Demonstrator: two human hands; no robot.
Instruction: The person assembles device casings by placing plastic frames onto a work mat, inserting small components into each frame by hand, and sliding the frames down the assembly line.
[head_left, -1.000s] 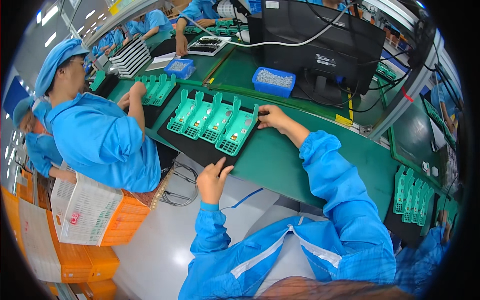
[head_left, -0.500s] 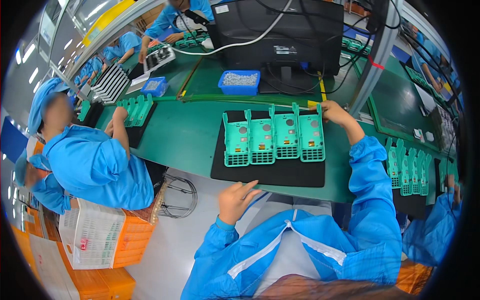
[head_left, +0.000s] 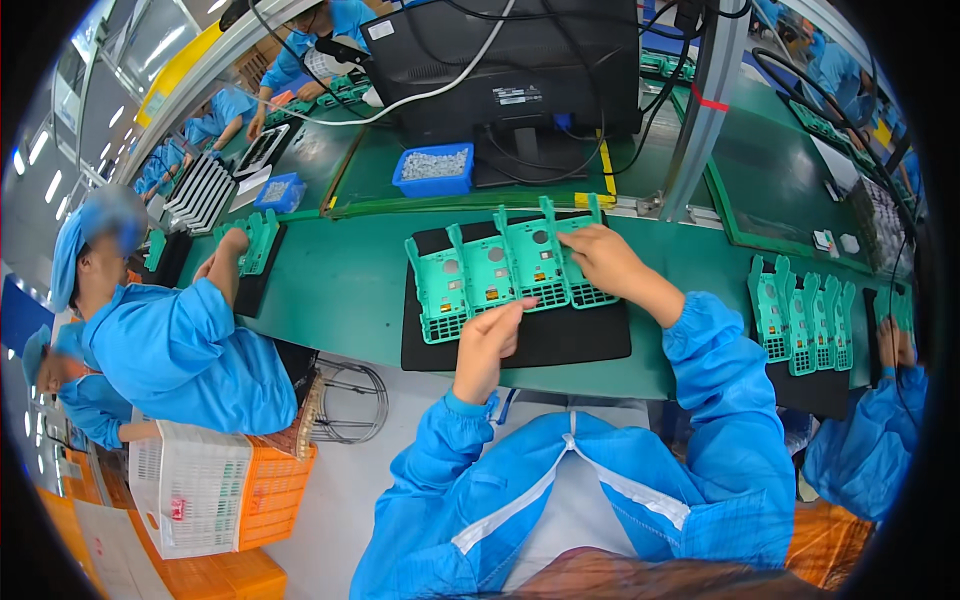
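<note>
Four-sided green plastic housings (head_left: 487, 268) stand side by side in a row, several of them, on a black mat (head_left: 470, 363) in front of me. Each has a grid of openings at its near end, a grey round spot and upright arms at the far end. My right hand (head_left: 607, 263) is over the rightmost housing, fingers bent and drawn together, covering part of it. My left hand (head_left: 484, 350) is at the row's near edge, thumb and forefinger pressed together by the third housing's grid. Whatever either hand pinches is too small or hidden to make out.
Behind the mat are a blue bin (head_left: 433, 170) of small pale parts and a black monitor (head_left: 500, 75) with hanging cables. A metal post (head_left: 708, 110) rises at the right. Another green row (head_left: 800, 318) lies further right. A co-worker (head_left: 165, 330) sits at the left.
My right hand has come from beyond the row's right end onto the rightmost housing. My left hand has risen to the row's near edge, its fingers closing. The row now sits slanted.
</note>
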